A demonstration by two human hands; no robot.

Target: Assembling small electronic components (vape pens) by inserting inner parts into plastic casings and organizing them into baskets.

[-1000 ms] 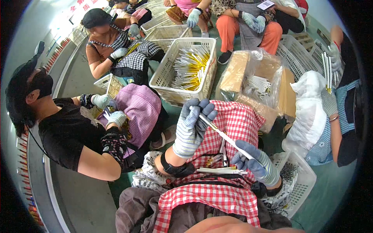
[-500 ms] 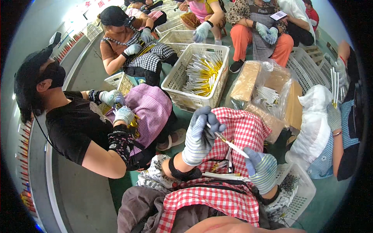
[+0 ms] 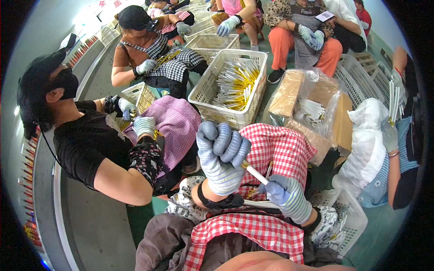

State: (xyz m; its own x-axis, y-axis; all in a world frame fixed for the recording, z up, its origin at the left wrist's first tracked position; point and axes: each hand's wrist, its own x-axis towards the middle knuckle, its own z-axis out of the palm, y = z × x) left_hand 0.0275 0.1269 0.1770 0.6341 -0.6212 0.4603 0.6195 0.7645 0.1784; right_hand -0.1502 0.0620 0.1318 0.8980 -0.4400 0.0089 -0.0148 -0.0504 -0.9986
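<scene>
A slim white stick (image 3: 257, 175) with a gold-coloured end slants between my two gloved hands, above my lap. My left hand (image 3: 222, 158), higher up, is closed around the gold end, with its fingers curled over. Lower and to the right, my right hand (image 3: 288, 197) grips the white end. Both gloves are striped, with grey-blue fingers. Beneath them, more white sticks (image 3: 260, 204) lie across my red-and-white checked apron (image 3: 282, 147), partly hidden by my right hand. A few gold-tipped pieces (image 3: 253, 193) rest there too.
Beside my right forearm stands a white basket (image 3: 357, 226) with small dark pieces and sticks. Ahead are a white crate (image 3: 199, 97) of white-and-gold sticks and an opened carton (image 3: 341, 126) in plastic. A co-worker (image 3: 101, 149) sits close on the left; another person's arm (image 3: 392, 174) is at right.
My left hand has turned and curled its fingers further round the stick's gold end. My right hand has moved left and now covers more of the white end.
</scene>
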